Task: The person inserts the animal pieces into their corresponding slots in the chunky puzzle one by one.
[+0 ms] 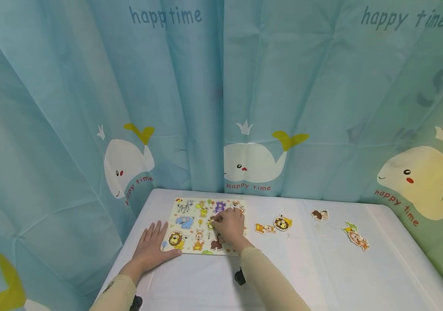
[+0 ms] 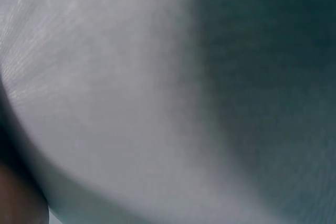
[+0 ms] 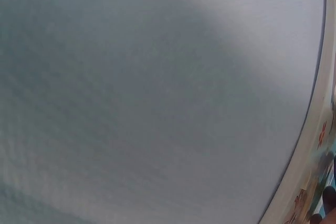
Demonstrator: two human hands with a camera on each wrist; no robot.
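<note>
A cream puzzle board (image 1: 185, 255) with cartoon animals, among them a zebra, an elephant and a lion, lies on the white table. My right hand (image 1: 230, 225) is over its right half, with thumb and fingertips pinching a small yellowish puzzle piece (image 1: 210, 223) at the middle row. The hand covers most of that piece and part of the pictures around it. Flat beside the board's left edge rests my left hand (image 1: 149, 248), fingers spread and thumb at the near left corner. In the right wrist view, the board's edge (image 3: 310, 140) runs down the right side.
Right of the board lie loose pieces: a kangaroo (image 1: 264, 228) against a lion (image 1: 282, 223), and a brown monkey (image 1: 319, 214) farther off. An orange animal piece (image 1: 358, 241) overlaps a green-and-yellow one (image 1: 349, 226). Blue curtains (image 1: 190, 108) hang behind the table.
</note>
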